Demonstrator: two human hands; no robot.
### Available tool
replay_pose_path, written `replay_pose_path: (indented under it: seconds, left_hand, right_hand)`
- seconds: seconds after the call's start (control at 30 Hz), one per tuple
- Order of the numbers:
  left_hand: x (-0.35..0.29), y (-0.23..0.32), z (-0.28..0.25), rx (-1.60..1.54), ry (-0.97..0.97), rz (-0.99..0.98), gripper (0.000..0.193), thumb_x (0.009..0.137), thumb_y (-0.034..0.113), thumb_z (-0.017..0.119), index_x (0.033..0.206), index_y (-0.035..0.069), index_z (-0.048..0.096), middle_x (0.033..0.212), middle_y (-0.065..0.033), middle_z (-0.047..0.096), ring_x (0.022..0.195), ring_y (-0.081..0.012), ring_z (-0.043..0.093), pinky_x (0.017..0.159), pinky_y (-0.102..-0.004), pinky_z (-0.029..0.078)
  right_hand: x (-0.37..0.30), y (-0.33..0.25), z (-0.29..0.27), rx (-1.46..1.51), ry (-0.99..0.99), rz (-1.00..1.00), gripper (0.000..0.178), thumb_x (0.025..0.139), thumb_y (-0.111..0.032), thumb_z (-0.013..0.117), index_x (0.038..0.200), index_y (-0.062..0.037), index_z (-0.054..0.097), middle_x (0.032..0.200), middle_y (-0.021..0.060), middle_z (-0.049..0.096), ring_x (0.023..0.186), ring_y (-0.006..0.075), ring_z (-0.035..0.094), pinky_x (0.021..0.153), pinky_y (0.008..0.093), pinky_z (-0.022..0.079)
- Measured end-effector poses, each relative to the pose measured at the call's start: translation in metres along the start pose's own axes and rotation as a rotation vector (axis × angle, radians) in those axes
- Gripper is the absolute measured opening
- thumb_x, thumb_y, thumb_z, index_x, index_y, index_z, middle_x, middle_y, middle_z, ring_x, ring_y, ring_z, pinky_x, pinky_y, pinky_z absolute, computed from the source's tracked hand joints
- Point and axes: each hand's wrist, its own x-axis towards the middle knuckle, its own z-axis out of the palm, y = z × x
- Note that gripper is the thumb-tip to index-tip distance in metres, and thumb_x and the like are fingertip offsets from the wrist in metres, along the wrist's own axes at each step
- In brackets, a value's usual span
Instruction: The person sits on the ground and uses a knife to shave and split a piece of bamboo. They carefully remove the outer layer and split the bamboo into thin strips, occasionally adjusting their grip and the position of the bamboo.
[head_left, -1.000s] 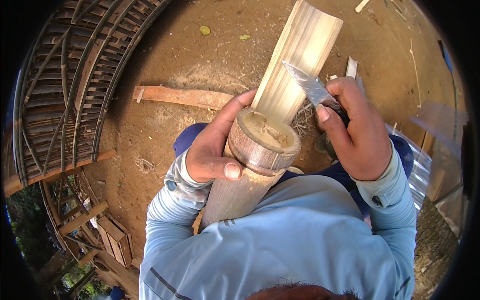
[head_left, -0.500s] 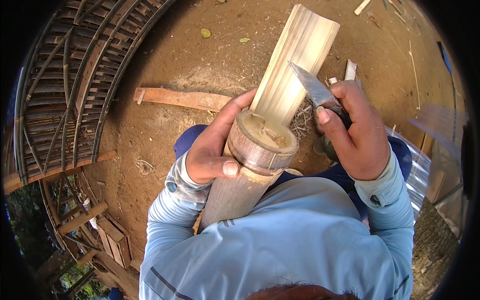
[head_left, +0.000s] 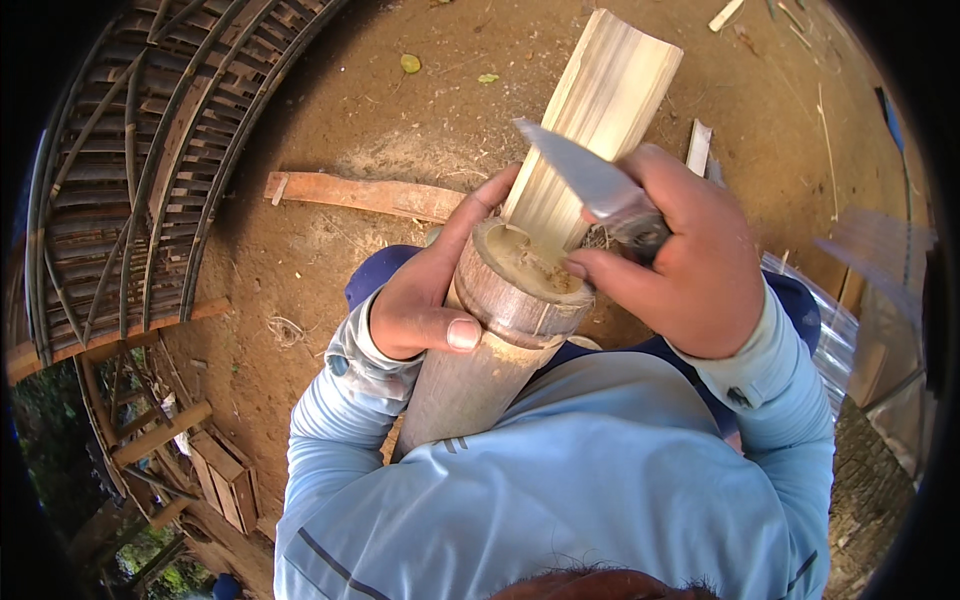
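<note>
A thick bamboo tube (head_left: 480,375) leans against my body, its cut end facing up with a node partition inside the rim. From the far rim a long split section with a pale inner face (head_left: 610,95) extends away. My left hand (head_left: 430,285) is wrapped round the tube near its top, thumb on the near side. In my right hand (head_left: 690,255) is a knife (head_left: 585,175), its blade pointing up and left over the split section. My right thumb comes close to the tube's rim; whether it touches I cannot tell.
A reddish flat strip (head_left: 370,194) lies on the dirt ground beyond my left hand. Slatted bamboo structure (head_left: 125,180) stands at the left, with a wooden box (head_left: 224,480) below it. Clear plastic sheeting (head_left: 825,345) is at my right. A pale offcut (head_left: 699,146) lies farther off.
My right hand has moved left with the knife, bringing the thumb near the tube's rim and the blade farther across the split section. My left hand keeps its hold.
</note>
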Motion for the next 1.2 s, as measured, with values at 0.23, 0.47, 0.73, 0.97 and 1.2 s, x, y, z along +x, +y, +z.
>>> replay_pose_path:
  seconds: [0.23,0.47,0.73,0.97,1.2]
  left_hand:
    - [-0.002,0.001,-0.009,-0.084,-0.075,-0.173,0.133,0.063,0.040,0.091,0.157,-0.006,0.009,0.151,-0.0194,0.040,0.139,-0.0285,0.043,0.117,-0.0408,0.030]
    - [-0.005,-0.005,-0.008,-0.065,-0.008,-0.118,0.112,0.057,0.033,0.095,0.143,-0.013,0.039,0.135,-0.0215,0.058,0.123,-0.0294,0.058,0.108,-0.0407,0.042]
    - [-0.007,-0.002,-0.008,0.041,-0.063,-0.145,0.125,0.066,0.044,0.092,0.154,-0.005,0.019,0.147,-0.0187,0.046,0.136,-0.0308,0.047,0.115,-0.0436,0.034]
    - [-0.006,0.000,0.001,0.070,-0.073,-0.108,0.126,0.068,0.046,0.091,0.155,-0.005,0.016,0.149,-0.0208,0.044,0.136,-0.0317,0.046,0.116,-0.0443,0.033]
    - [-0.009,-0.009,-0.009,0.130,-0.078,-0.041,0.123,0.071,0.047,0.087,0.157,-0.005,0.015,0.150,-0.0200,0.043,0.140,-0.0302,0.041,0.117,-0.0418,0.029]
  right_hand:
    - [0.029,-0.011,0.003,-0.030,-0.142,-0.099,0.062,0.071,-0.012,0.083,0.125,-0.0082,0.053,0.095,0.0186,0.068,0.092,0.0401,0.068,0.075,0.0439,0.054]
    - [0.036,-0.012,0.014,-0.099,-0.202,-0.134,0.070,0.076,-0.009,0.079,0.138,-0.0121,0.047,0.102,0.0214,0.070,0.088,0.0429,0.068,0.072,0.0482,0.055]
    - [0.039,-0.010,0.020,-0.180,-0.240,-0.157,0.081,0.077,-0.008,0.076,0.150,-0.0133,0.041,0.116,0.0207,0.069,0.090,0.0420,0.068,0.076,0.0490,0.056]
    - [0.029,-0.004,0.023,-0.125,-0.083,-0.160,0.082,0.077,-0.007,0.075,0.151,-0.0137,0.040,0.124,0.0182,0.066,0.086,0.0408,0.069,0.076,0.0483,0.056]
    - [0.023,0.023,-0.018,-0.216,0.427,-0.002,0.049,0.083,-0.012,0.073,0.130,-0.0082,0.061,0.097,0.0126,0.072,0.069,0.0240,0.068,0.068,0.0353,0.054]
